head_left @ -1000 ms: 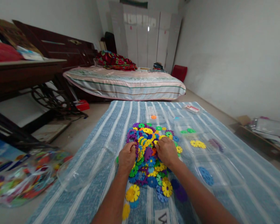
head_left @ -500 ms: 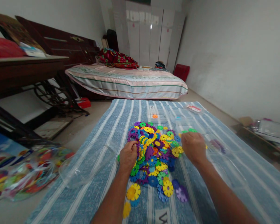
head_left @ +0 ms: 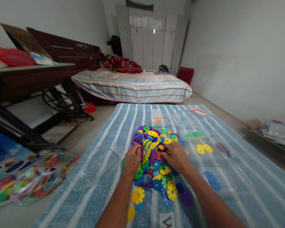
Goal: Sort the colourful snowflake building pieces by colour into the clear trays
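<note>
A heap of snowflake building discs (head_left: 157, 164) in yellow, blue, purple, green and orange lies on the striped cloth. At its left edge is my left hand (head_left: 132, 158), fingers curled together against the discs; whatever they pinch is hidden. My right hand (head_left: 178, 156) reaches into the heap's right side, thumb and fingers apart over the discs, nothing visibly held. To the right, clear plastic boxes hold sorted discs: green discs (head_left: 196, 134), yellow discs (head_left: 204, 148), purple discs (head_left: 223, 149) and a blue disc stack (head_left: 212, 181). An orange disc (head_left: 158, 120) is in a far box.
A clear plastic lid or tray (head_left: 92, 171) lies left of the heap. Bags of colourful pieces (head_left: 38, 180) rest on the floor at left, below a sewing-machine table (head_left: 30, 72). A bed (head_left: 133, 85) stands beyond the cloth-covered table (head_left: 104, 142).
My right hand has moved left from the green-disc box to the heap, and its closed fingers have parted. Yellow and blue discs in the boxes are uncovered. My left hand stays at the heap.
</note>
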`<state>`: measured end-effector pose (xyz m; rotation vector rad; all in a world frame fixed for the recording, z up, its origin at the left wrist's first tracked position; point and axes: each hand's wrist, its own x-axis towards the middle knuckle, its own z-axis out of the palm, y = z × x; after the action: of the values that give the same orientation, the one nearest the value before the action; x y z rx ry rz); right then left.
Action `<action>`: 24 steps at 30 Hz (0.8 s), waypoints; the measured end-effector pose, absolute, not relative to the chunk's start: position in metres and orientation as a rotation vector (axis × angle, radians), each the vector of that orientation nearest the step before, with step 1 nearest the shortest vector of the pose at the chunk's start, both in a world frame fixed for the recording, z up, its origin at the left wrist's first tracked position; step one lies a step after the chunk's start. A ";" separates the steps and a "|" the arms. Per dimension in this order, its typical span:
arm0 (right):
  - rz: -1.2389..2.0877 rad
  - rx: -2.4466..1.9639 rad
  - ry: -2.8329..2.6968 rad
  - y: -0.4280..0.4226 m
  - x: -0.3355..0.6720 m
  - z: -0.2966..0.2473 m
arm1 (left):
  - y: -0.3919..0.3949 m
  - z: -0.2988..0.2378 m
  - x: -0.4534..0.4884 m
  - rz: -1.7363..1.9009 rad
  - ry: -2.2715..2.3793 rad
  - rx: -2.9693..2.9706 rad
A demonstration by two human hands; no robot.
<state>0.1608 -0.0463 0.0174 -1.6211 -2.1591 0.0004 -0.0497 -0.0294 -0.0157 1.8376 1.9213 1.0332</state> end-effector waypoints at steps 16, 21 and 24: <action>0.298 -1.420 -1.800 -0.063 0.164 0.009 | -0.028 -0.019 -0.050 1.047 1.928 1.839; 0.978 -1.290 -1.090 -0.069 0.163 0.015 | -0.028 -0.017 -0.049 1.036 1.942 1.844; 1.172 -1.226 -0.892 -0.071 0.162 0.018 | -0.026 -0.017 -0.050 1.039 1.946 1.856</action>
<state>0.1625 -0.0709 0.0175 -1.2262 -0.8916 1.1718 -0.0499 -0.0264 -0.0173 1.8563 1.9456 1.0392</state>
